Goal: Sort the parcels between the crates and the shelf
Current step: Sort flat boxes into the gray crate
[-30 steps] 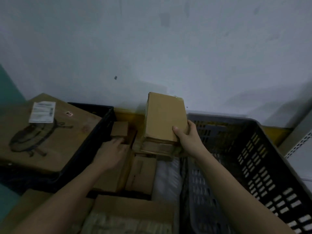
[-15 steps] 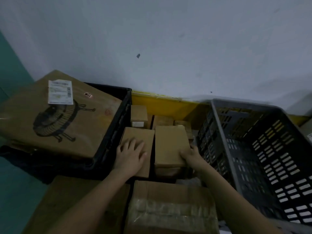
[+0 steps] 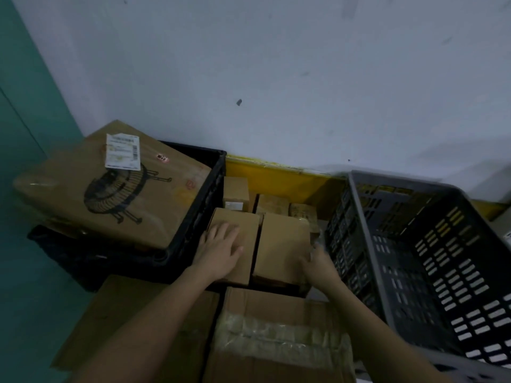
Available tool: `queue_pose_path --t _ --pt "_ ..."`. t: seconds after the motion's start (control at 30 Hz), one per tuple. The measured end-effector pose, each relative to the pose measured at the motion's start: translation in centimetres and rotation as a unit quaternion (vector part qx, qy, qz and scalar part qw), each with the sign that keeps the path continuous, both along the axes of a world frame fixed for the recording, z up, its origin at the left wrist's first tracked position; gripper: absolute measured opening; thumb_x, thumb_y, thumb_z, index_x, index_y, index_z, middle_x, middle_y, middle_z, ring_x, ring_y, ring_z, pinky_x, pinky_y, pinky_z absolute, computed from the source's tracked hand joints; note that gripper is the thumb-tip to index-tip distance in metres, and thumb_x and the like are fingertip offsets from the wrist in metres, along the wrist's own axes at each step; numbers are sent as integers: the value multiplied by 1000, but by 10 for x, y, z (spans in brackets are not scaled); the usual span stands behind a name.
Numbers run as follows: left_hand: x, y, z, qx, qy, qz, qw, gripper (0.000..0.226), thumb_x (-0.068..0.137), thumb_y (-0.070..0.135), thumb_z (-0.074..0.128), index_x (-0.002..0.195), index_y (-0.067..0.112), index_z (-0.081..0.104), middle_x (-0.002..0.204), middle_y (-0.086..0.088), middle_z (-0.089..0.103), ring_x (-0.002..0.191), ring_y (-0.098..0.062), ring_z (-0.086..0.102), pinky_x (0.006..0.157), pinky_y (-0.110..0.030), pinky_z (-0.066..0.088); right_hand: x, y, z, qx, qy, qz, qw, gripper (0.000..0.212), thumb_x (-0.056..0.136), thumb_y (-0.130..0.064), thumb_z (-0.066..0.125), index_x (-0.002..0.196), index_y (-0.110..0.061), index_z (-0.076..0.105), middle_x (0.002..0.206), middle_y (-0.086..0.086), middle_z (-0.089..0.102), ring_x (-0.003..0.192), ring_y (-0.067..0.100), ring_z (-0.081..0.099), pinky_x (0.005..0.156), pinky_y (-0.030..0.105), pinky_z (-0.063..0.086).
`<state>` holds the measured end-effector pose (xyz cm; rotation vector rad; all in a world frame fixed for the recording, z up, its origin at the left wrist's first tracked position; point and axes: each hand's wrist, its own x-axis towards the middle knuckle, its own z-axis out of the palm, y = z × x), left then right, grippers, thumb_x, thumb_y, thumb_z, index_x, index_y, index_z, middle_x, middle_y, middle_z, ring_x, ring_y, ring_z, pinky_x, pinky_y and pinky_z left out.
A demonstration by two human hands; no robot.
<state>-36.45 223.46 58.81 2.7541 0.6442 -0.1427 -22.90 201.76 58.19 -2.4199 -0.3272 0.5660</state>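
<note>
Your left hand [image 3: 221, 251] lies flat, fingers straight, on a brown box [image 3: 235, 244]. Your right hand [image 3: 318, 265] is at the right near edge of the neighbouring box [image 3: 283, 244]; its grip is blurred. The two boxes sit side by side, touching. Three small boxes [image 3: 236, 190] stand behind them. Left: a black crate [image 3: 199, 200] holding a big labelled carton [image 3: 110, 186]. Right: a grey crate [image 3: 414, 244]. Near you, two cartons [image 3: 276, 335].

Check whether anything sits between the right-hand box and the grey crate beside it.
Only the grey crate wall. The right hand holds the box at its near right edge, low beside that wall, so it must lift over the rim.
</note>
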Motion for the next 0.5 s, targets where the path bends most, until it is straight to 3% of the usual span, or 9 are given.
queue_pose_path --t 0.07,0.17,0.37,0.5 --pt "-9 -2 9 -6 -44 23 999 59 104 50 29 157 28 15 165 2 10 152 -20 4 124 -46 8 -1 0 16 -1 -48 8 999 44 101 -32 52 139 -13 42 128 9 56 91 21 57 82 43 57" --pt "-22 -14 24 3 -77 36 996 58 104 49 30 156 26 20 164 3 16 151 -18 8 123 -45 12 0 -7 36 33 -93 56 994 42 101 -34 51 136 -12 46 129 8 56 105 23 58 86 41 54" --pt "-47 -53 39 9 -88 71 994 58 104 49 31 157 28 19 164 3 18 151 -19 10 123 -46 14 -14 -34 57 58 -121 102 986 43 102 -38 50 139 -17 49 139 3 52 115 19 56 93 35 51" --pt "-72 -90 44 15 -74 87 993 58 104 49 30 157 27 18 163 3 19 151 -19 11 123 -42 14 -29 -48 62 42 -141 136 980 39 102 -38 50 136 -20 51 135 0 55 114 17 57 86 29 49"
